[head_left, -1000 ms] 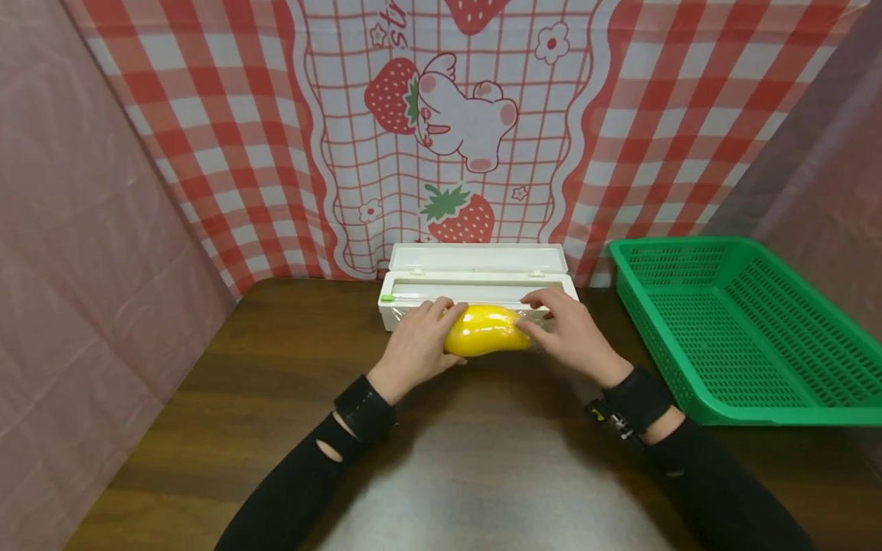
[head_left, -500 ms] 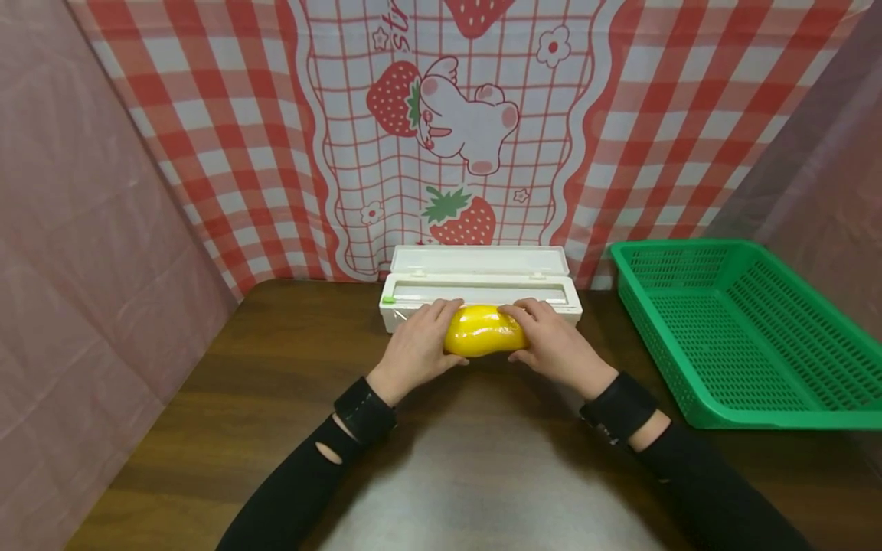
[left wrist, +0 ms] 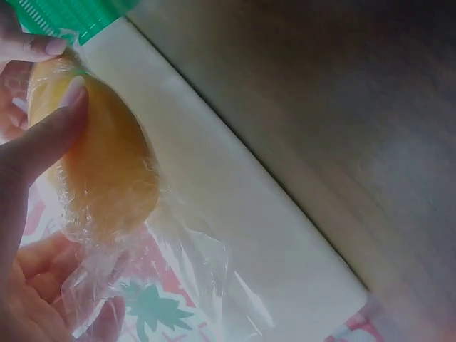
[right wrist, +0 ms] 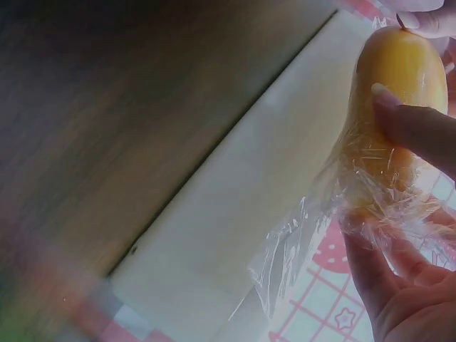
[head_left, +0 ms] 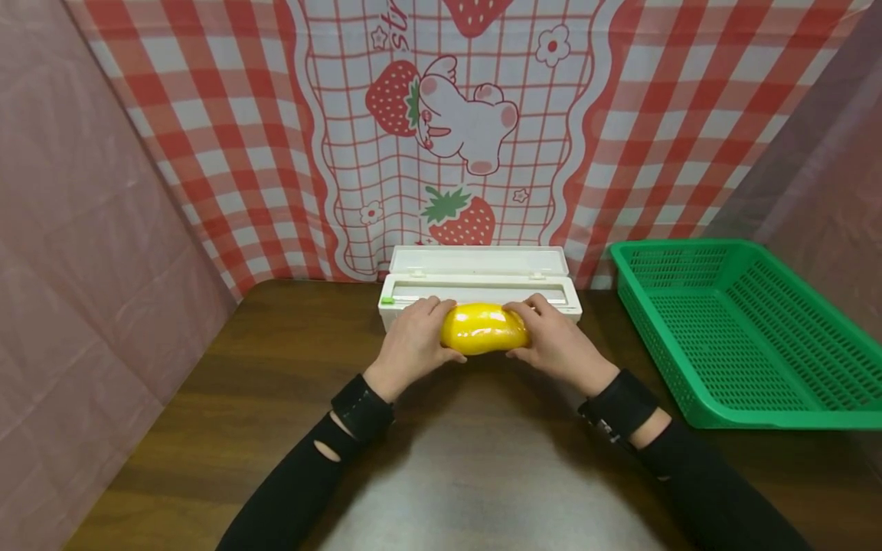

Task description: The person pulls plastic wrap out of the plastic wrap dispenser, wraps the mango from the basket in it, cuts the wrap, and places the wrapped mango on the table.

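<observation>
The dark wooden table (head_left: 482, 459) carries a green basket (head_left: 744, 337) at the right and a white cling-film dispenser box (head_left: 480, 283) standing open at the back edge, and just in front of that box both hands hold a yellow mango-like fruit (head_left: 484, 328) wrapped in clear film (right wrist: 306, 242). The left hand (head_left: 412, 346) curls its fingers (left wrist: 43, 139) round one end and the right hand (head_left: 556, 348) curls round the other, thumb (right wrist: 417, 125) pressed on the skin. The wrist views show the film bunched and crinkled at each end, with a loose flap trailing toward the box; whether it is cut free from the roll cannot be told. The likeliest trouble is that flap: if it is joined to the roll, lifting the fruit away could drag the light box across the table or stretch and tear the wrap. The loose tails could also cling to the fingers rather than the fruit and peel open. The glossy wrapped surface looks slick, so a light grip might let it slip.
</observation>
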Available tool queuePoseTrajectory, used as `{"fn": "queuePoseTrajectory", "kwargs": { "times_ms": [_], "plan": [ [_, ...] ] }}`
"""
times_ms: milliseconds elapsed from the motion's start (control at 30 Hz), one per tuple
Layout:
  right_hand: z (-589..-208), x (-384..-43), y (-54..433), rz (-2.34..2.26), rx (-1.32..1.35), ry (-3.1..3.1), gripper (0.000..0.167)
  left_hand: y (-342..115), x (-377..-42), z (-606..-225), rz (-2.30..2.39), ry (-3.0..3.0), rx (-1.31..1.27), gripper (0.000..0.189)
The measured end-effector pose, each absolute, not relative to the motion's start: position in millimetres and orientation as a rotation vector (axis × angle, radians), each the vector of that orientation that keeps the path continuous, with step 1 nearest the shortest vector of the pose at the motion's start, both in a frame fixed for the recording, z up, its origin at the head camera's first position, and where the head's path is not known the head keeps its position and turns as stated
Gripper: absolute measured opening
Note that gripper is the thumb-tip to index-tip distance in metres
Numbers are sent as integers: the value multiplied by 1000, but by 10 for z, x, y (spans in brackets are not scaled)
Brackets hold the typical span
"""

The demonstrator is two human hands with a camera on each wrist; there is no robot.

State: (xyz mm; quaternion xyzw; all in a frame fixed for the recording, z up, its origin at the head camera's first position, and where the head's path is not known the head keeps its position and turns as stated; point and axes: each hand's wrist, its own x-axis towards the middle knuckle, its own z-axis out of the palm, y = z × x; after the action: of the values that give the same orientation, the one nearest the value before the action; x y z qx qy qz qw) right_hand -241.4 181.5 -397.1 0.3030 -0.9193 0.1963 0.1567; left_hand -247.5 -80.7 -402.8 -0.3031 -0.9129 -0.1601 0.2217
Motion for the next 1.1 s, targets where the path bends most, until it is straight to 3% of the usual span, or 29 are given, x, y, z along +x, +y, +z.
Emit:
{"fn": "queuePoseTrajectory", "kwargs": {
  "times_ms": [300, 1100],
  "plan": [
    [-3958, -2410, 1824, 569, 852, -2627, 64, -813, -2468, -4017, -501, -2536, -837, 72],
    [-3949, -2434, 1841, 566, 865, -2655, 64, -831, -2492, -3988, -441, -2599, -857, 67]
  ]
}}
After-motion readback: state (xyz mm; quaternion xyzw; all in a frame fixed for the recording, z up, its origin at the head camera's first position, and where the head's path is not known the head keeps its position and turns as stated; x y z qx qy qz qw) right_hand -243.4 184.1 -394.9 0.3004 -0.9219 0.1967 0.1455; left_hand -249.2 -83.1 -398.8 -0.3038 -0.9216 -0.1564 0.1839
